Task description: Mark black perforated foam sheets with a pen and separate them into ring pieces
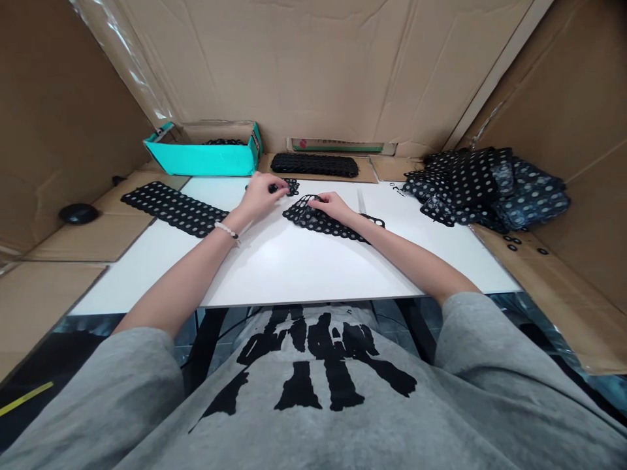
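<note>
— And the left hand (259, 198)?
— Pinching, fingertips seemingly together on a small black perforated rubber scrap (291, 187), though hard to be sure from this far up; hovering over the far edge of the white tabletop (274, 267).
— And the right hand (330, 207)?
— Resting, fingers apart, on a long black holed rubber strip (318, 220), just beside the left hand.

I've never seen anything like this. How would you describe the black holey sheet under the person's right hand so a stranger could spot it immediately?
On the white board in front of the person, find the person's right hand. Beneath it lies a scalloped black sheet punched with round holes. Unlike the similar flat strip further left, its left end is bunched up under the fingers.
</note>
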Action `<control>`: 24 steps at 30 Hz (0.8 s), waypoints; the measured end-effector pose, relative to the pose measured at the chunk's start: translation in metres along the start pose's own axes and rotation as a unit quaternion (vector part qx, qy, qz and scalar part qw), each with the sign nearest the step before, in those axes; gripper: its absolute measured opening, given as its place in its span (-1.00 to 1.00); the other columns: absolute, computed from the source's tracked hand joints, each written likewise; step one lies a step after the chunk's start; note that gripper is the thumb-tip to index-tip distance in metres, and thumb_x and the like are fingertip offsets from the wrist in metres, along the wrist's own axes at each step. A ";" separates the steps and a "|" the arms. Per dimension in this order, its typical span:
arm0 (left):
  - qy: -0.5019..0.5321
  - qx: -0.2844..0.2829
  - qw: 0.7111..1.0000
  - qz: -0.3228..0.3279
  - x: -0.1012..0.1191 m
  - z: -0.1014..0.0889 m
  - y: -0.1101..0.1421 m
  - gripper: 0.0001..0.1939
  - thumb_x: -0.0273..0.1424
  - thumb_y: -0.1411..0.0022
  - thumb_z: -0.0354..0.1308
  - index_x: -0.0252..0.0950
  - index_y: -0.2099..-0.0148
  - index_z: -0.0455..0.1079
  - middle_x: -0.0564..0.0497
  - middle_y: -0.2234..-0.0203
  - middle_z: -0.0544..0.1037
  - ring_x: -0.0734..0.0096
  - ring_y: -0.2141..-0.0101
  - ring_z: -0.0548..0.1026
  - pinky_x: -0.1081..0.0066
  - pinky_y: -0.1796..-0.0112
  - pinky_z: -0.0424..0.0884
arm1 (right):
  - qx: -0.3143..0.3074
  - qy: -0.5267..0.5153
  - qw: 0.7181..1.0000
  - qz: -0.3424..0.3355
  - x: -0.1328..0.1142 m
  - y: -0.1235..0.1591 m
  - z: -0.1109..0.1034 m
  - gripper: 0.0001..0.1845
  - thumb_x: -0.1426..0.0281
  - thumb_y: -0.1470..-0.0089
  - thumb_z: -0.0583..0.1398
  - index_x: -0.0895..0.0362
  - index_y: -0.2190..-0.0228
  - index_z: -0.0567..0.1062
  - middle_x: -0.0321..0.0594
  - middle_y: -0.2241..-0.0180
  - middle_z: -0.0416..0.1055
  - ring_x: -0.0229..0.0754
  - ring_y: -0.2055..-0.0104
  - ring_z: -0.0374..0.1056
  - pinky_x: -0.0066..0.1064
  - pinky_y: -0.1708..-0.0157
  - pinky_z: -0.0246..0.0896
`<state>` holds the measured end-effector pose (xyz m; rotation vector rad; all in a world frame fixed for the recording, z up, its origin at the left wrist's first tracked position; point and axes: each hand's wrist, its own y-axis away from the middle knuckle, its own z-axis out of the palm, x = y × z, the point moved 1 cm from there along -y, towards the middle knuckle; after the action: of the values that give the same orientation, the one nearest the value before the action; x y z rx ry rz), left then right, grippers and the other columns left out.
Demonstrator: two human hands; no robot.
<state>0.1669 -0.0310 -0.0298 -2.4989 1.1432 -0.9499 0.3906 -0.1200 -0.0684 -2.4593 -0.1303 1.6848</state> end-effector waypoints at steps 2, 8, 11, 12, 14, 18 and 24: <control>0.001 -0.053 0.998 0.042 0.025 0.011 0.002 -0.69 -0.12 -0.19 0.28 -0.25 0.18 0.61 -0.07 0.23 0.67 0.13 0.15 0.49 0.14 -0.05 0.26 | -0.006 -0.001 1.000 -0.020 0.000 -0.001 -0.001 -0.57 0.03 0.09 0.29 0.16 0.57 0.46 -0.34 0.57 0.33 -0.25 0.40 0.17 -0.39 0.34 0.03; 0.100 -0.047 0.993 -0.033 0.046 0.028 0.006 -0.77 -0.22 -0.07 0.33 -0.27 0.29 0.62 -0.07 0.33 0.68 0.19 0.28 0.54 0.25 0.14 0.41 | -0.076 -0.013 0.995 -0.059 -0.003 0.000 -0.011 -0.55 -0.02 0.04 0.25 0.16 0.47 0.53 -0.31 0.48 0.42 -0.20 0.32 0.24 -0.38 0.24 0.11; 0.213 -0.040 0.968 -0.125 0.030 0.028 0.001 -0.79 -0.25 0.01 0.38 -0.27 0.35 0.61 -0.08 0.35 0.68 0.20 0.31 0.56 0.26 0.19 0.44 | -0.110 0.018 0.992 -0.061 -0.004 0.000 -0.015 -0.54 -0.01 0.10 0.30 0.17 0.44 0.55 -0.32 0.47 0.42 -0.21 0.32 0.24 -0.38 0.24 0.09; 0.240 -0.033 0.959 -0.149 0.024 0.029 -0.001 -0.79 -0.26 0.06 0.41 -0.27 0.37 0.60 -0.09 0.36 0.68 0.19 0.30 0.57 0.26 0.18 0.45 | -0.107 0.029 0.992 -0.058 -0.004 -0.001 -0.015 -0.52 -0.02 0.11 0.31 0.18 0.46 0.54 -0.33 0.49 0.40 -0.22 0.34 0.21 -0.38 0.25 0.07; 0.261 -0.004 0.948 -0.180 0.010 0.028 -0.005 -0.77 -0.26 0.11 0.45 -0.26 0.39 0.59 -0.09 0.34 0.68 0.18 0.27 0.57 0.24 0.14 0.46 | -0.090 0.038 0.994 -0.052 -0.003 -0.002 -0.014 -0.51 -0.03 0.11 0.30 0.19 0.49 0.51 -0.34 0.53 0.34 -0.25 0.38 0.16 -0.38 0.29 0.04; 0.209 0.111 0.945 -0.225 -0.026 0.011 -0.010 -0.77 -0.24 -0.05 0.38 -0.28 0.30 0.59 -0.10 0.28 0.67 0.17 0.20 0.56 0.17 0.06 0.44 | -0.073 0.034 0.995 -0.053 0.000 -0.003 -0.011 -0.52 -0.04 0.11 0.29 0.17 0.52 0.46 -0.36 0.55 0.27 -0.28 0.40 0.11 -0.38 0.32 0.01; 0.105 0.104 0.976 -0.162 -0.066 -0.019 -0.006 -0.70 -0.16 -0.25 0.24 -0.31 0.22 0.58 -0.10 0.23 0.63 0.05 0.09 0.45 0.00 -0.07 0.27 | -0.068 0.013 0.997 -0.043 0.000 0.000 -0.012 -0.52 -0.03 0.11 0.29 0.15 0.55 0.42 -0.36 0.53 0.27 -0.27 0.39 0.14 -0.39 0.31 0.01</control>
<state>0.1268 0.0227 -0.0432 -2.4974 0.6512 -1.3699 0.4015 -0.1209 -0.0644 -2.5310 -0.3548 1.6584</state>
